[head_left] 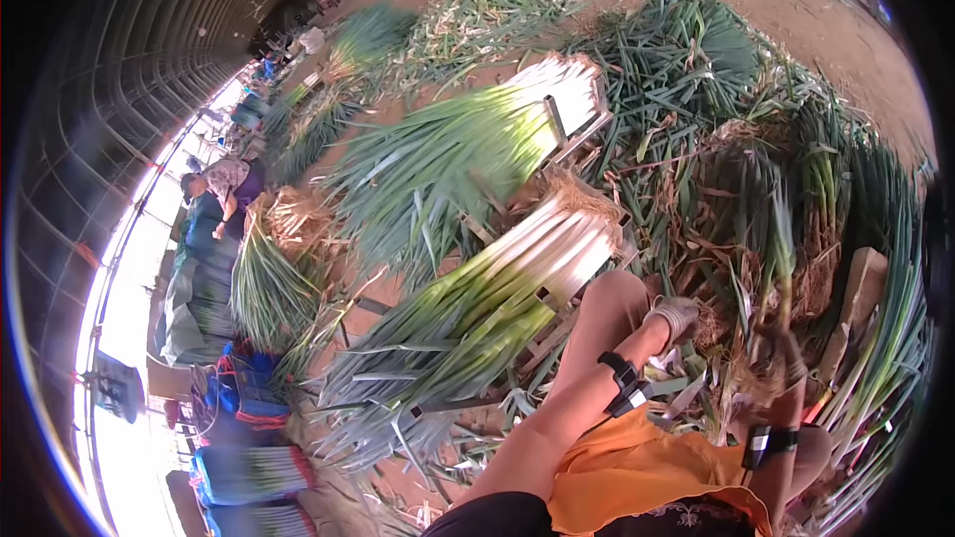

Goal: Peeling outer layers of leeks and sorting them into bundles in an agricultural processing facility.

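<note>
My right hand (781,363) is at the lower right, smeared by motion, closed around the lower part of a long green onion (784,264) that stands upright with its leaves pointing away from me. My left hand (674,318), in a pale glove, is beside my knee over the leafy litter. Its fingers look curled, and anything inside them is hidden. Left of my knee, a thick row of cleaned green onions (557,249) lies in a low rack (627,229), white stems to the right and leaves to the left. A second stack of green onions (537,99) lies beyond it.
Unpeeled green onions (821,179) with brown roots stand at the right, near a wooden board (856,303). A heap of leaves (686,50) lies beyond. At the left a person (227,184) bends by more bundles, with wrapped bundles (254,472) nearer me.
</note>
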`<state>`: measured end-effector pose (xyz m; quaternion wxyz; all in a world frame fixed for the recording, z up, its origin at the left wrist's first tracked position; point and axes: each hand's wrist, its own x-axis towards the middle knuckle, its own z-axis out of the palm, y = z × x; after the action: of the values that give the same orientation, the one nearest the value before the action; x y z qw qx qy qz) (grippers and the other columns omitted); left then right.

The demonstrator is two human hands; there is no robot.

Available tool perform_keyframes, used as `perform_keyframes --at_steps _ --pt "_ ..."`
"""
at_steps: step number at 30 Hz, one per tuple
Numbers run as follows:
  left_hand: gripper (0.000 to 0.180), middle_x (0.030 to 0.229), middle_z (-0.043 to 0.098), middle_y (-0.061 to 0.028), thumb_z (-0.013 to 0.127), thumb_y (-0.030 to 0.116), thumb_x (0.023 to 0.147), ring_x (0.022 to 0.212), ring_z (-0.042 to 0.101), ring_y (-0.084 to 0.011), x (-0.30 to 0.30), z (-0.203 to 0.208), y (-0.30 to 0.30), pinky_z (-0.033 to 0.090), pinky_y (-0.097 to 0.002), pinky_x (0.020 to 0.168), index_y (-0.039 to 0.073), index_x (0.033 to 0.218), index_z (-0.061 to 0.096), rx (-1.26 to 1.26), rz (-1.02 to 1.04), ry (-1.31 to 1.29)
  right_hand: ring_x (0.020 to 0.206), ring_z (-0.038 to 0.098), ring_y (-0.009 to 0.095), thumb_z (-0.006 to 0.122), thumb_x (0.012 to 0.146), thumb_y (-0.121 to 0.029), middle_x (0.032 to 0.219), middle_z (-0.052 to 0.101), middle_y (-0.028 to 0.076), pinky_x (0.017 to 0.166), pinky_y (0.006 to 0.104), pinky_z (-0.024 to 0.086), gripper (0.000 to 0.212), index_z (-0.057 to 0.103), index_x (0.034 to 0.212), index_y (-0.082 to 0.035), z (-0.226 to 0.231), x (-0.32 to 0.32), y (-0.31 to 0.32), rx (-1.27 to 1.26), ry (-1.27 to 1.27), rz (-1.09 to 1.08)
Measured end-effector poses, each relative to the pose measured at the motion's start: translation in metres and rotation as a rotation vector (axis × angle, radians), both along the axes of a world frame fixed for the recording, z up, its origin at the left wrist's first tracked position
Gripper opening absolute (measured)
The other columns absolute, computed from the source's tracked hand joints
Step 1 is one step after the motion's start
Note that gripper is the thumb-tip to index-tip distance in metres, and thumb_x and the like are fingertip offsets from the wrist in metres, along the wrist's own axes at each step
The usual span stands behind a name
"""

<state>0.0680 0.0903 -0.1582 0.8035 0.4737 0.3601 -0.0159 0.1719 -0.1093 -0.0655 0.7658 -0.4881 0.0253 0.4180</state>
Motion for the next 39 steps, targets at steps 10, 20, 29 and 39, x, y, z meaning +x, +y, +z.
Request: perform_keyframes --at_steps 10,20,29,39 --pt "0.033 0.076 0.059 -0.0069 0.056 0.043 0.083 0.065 0.058 -0.0231 0.007 -0.007 -0.059 0.05 -0.0378 0.06 0.011 0.093 0.055 -0.556 -0.055 -0.102 0.04 0.053 0.02 0.061 0.076 -0.019 0.053 0.054 0.01 0.036 0.0301 0.043 0.027 0.058 0.084 0.007 0.01 -0.102 -0.03 -0.381 -0.248 0.498" --pt "0.02 0.086 0.063 -0.0118 0.053 0.015 0.087 0.074 0.062 -0.0236 0.045 0.097 -0.074 0.053 -0.0349 0.063 0.003 0.103 0.054 -0.597 0.112 -0.485 0.051 0.057 0.015 0.062 0.071 -0.012 0.061 0.059 0.007 0.045 0.0281 0.046 0.031 0.054 0.098 0.002 0.04 -0.135 -0.067 -0.748 -0.713 0.43" --pt "0.018 0.085 0.059 -0.0117 0.051 0.012 0.086 0.07 0.057 -0.0227 -0.008 0.203 -0.089 0.052 -0.0324 0.063 0.001 0.1 0.054 -0.485 0.042 -0.709 0.072 0.056 0.008 0.07 0.073 -0.011 0.083 0.062 0.002 0.064 0.0225 0.047 0.04 0.059 0.11 -0.002 0.02 -0.101 -0.047 -0.261 -0.481 0.409" --pt "0.033 0.08 0.061 -0.0148 0.057 0.035 0.081 0.077 0.061 -0.0235 -0.04 0.158 -0.085 0.048 -0.0347 0.068 0.008 0.1 0.058 1.035 -0.73 -0.11 0.077 0.058 0.011 0.072 0.072 -0.008 0.086 0.065 0.002 0.071 0.0266 0.049 0.028 0.063 0.099 -0.003 0.049 -0.131 -0.066 -0.107 -0.51 0.449"
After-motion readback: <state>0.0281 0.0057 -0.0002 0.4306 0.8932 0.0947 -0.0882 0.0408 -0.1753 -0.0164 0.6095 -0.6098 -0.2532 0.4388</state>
